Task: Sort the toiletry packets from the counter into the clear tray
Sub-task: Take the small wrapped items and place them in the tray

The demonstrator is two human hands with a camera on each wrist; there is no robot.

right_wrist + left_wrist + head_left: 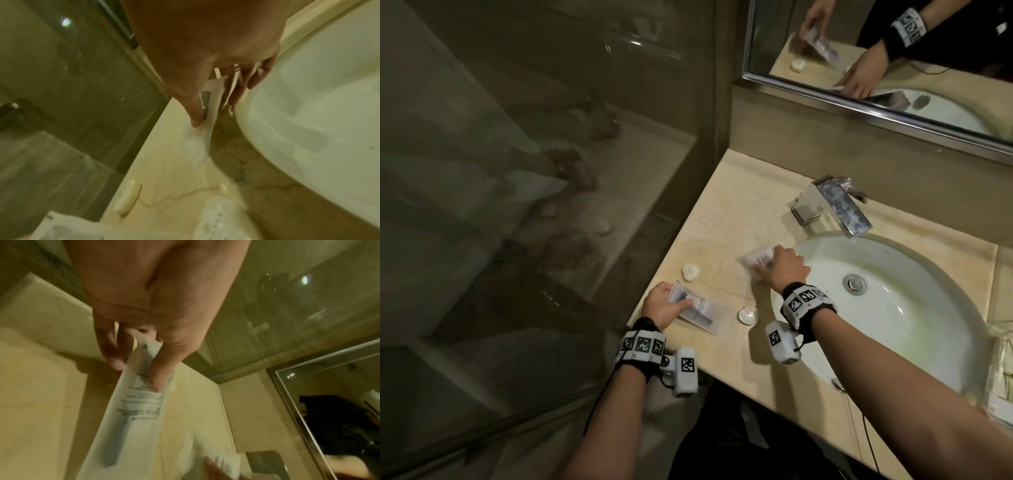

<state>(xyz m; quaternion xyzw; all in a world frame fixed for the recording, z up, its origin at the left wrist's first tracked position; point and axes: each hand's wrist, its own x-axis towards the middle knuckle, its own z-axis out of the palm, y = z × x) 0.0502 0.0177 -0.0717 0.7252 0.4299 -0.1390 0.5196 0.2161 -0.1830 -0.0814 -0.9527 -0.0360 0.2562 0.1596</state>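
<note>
Hands apart: left hand (661, 305) pinches a long packet (697, 310) at the counter (726, 219) edge, right hand (784, 265) pinches a small packet (758, 256) by the sink (914, 308) rim.

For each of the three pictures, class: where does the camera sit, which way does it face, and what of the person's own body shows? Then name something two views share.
Head: on the head, facing down at the counter and sink; both forearms and hands show.
Left wrist: along the left hand, which pinches the long packet.
Right wrist: along the right hand, whose thumb and fingers pinch the small packet beside the sink.
Shared: head and left wrist both show the long packet.
</note>
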